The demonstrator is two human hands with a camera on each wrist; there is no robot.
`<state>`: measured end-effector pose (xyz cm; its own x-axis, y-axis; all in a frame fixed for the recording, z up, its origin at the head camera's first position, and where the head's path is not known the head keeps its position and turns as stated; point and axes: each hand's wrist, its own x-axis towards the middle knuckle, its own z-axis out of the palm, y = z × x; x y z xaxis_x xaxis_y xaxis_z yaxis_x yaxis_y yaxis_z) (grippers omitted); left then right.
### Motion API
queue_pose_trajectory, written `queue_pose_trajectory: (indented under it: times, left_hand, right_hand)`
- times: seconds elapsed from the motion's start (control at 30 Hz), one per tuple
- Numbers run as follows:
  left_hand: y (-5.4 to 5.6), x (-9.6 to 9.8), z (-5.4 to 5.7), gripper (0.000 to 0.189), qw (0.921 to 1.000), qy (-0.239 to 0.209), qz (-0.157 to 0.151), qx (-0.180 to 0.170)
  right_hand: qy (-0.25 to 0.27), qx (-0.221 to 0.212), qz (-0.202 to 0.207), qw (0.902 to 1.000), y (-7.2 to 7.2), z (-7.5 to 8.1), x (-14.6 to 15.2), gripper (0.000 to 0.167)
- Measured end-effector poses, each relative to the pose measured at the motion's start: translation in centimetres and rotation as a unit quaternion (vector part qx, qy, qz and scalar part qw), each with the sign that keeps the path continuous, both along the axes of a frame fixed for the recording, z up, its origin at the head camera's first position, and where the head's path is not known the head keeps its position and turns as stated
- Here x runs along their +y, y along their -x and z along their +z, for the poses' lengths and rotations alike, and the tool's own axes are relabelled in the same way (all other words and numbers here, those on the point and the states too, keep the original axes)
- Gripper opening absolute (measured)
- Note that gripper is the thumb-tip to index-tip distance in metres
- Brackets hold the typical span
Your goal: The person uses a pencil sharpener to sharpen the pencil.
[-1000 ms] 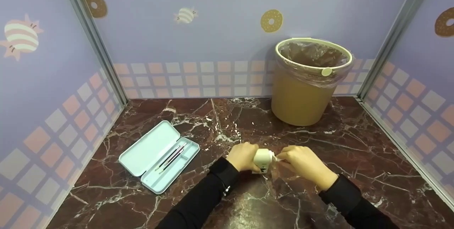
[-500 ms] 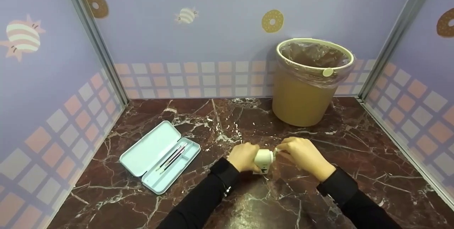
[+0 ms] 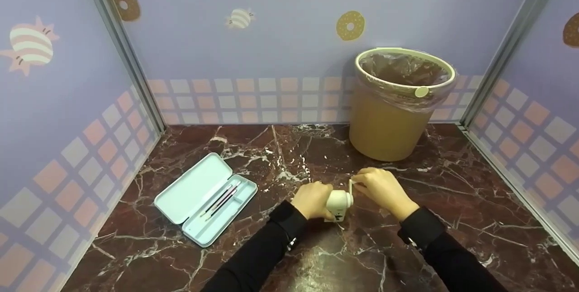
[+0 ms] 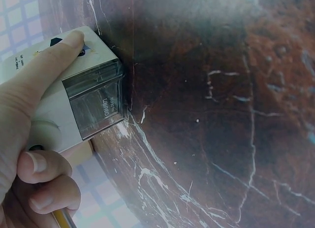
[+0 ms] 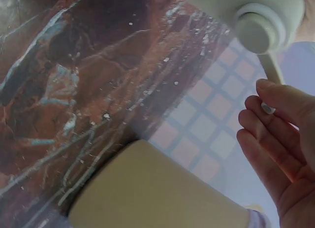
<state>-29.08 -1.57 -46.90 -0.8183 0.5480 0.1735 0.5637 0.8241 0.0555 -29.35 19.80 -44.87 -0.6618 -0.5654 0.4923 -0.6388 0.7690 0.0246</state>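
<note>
My left hand (image 3: 311, 200) grips a cream crank pencil sharpener (image 3: 337, 203) by its body, near the middle of the marble table. In the left wrist view, the thumb lies along the sharpener's printed side (image 4: 37, 110), beside its clear shavings drawer (image 4: 98, 100). A thin yellow strip (image 4: 62, 218) shows below the curled fingers, mostly hidden. On the other side, my right hand (image 3: 380, 190) pinches the end of the crank handle (image 5: 270, 68), which stands up from the round hub (image 5: 256, 33). The right hand's other fingers are loosely bent.
An open light-blue pencil case (image 3: 194, 188) holding several pencils (image 3: 221, 201) lies to the left. A tan bin (image 3: 389, 120) with a clear liner stands at the back right. White crumbs (image 3: 304, 165) are scattered behind the sharpener. Patterned walls (image 3: 271, 47) enclose the table.
My right hand has moved up and slightly left in the head view, turning the crank until it points upward. The left hand and sharpener have stayed nearly in place.
</note>
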Motion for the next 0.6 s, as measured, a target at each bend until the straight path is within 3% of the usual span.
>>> queue_pose_trajectory:
  times: [0.27, 0.6]
  left_hand:
    - [-0.1, 0.1, -0.1, 0.052, 0.9999, 0.0, 0.0, 0.01]
    - [-0.2, -0.1, -0.1, 0.053, 0.9999, 0.004, -0.001, 0.014]
  right_hand:
    - [0.006, -0.026, -0.006, 0.9996, 1.2, -1.8, -0.2, 0.01]
    - [0.016, -0.044, -0.005, 0.9989, 1.3, -3.2, -0.4, 0.011]
